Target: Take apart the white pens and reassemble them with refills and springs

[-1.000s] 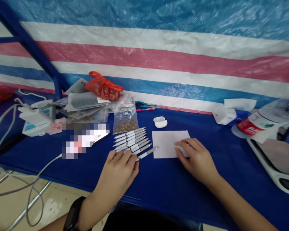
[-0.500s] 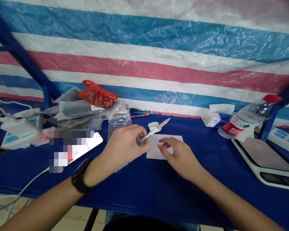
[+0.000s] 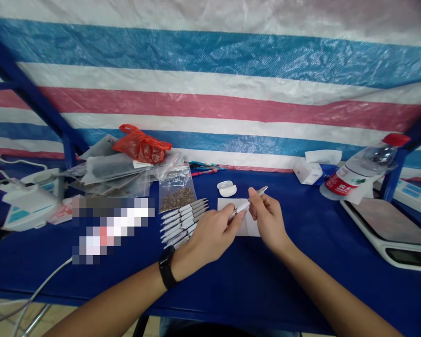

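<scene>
While slightly apart, the left hand (image 3: 210, 238) and right hand (image 3: 268, 219) clamp a slim white pen (image 3: 243, 206). A white paper sheet (image 3: 251, 228) lies beneath.

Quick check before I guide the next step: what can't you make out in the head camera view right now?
Head view:
- White pen: its middle is hidden by the fingers of the left hand and right hand.
- Stack of white pens: lower ends hidden by the left hand.
- Mosaic patch: whatever is beneath is blurred.
- Digital scale: display cut off by the right edge.

The pen (image 3: 243, 206) is white with a silver tip (the plastic tarp (image 3: 210, 103) has blue, white and pink stripes)
</scene>
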`<state>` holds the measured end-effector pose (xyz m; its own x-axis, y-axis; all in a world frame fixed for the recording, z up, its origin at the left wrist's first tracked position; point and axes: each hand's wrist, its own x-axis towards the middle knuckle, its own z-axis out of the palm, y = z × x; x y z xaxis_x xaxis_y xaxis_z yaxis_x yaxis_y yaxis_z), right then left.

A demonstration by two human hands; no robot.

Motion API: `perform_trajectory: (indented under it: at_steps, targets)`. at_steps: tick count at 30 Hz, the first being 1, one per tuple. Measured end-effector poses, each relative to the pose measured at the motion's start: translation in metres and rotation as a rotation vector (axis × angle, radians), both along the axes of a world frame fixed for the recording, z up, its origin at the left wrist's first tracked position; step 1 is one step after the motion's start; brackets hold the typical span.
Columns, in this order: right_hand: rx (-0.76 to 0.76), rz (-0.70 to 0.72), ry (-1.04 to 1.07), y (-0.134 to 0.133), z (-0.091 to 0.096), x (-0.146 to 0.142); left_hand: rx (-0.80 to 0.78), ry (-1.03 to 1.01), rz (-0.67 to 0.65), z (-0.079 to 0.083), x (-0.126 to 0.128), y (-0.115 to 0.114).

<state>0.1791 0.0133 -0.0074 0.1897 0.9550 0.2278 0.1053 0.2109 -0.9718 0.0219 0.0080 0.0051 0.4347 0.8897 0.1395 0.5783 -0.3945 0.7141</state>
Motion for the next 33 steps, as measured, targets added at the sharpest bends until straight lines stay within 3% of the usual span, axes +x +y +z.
perform_trajectory:
  at_steps: [3, 7, 10, 18, 26, 33]
  targets:
    - [0.007, 0.072, 0.065, -0.005, -0.001, -0.003, -0.179, -0.194, -0.059, -0.003, 0.002, -0.004]
    - [0.082, 0.183, 0.012, -0.004, 0.000, -0.001, -0.673, -0.563, -0.240, -0.005, 0.000, -0.005]
    - [0.109, 0.198, 0.004, 0.002, 0.001, 0.006, -0.804, -0.664, -0.247, -0.006, 0.000, -0.004]
    - [0.042, 0.135, 0.184, 0.007, 0.012, 0.010, -0.797, -0.648, -0.248, -0.005, -0.002, 0.002]
    - [-0.114, 0.215, 0.370, 0.005, 0.015, 0.010, -0.571, -0.645, -0.188, -0.009, -0.003, 0.004]
    - [-0.132, 0.252, 0.471, 0.004, 0.015, 0.007, -0.572, -0.684, -0.114, -0.006, -0.003, -0.001]
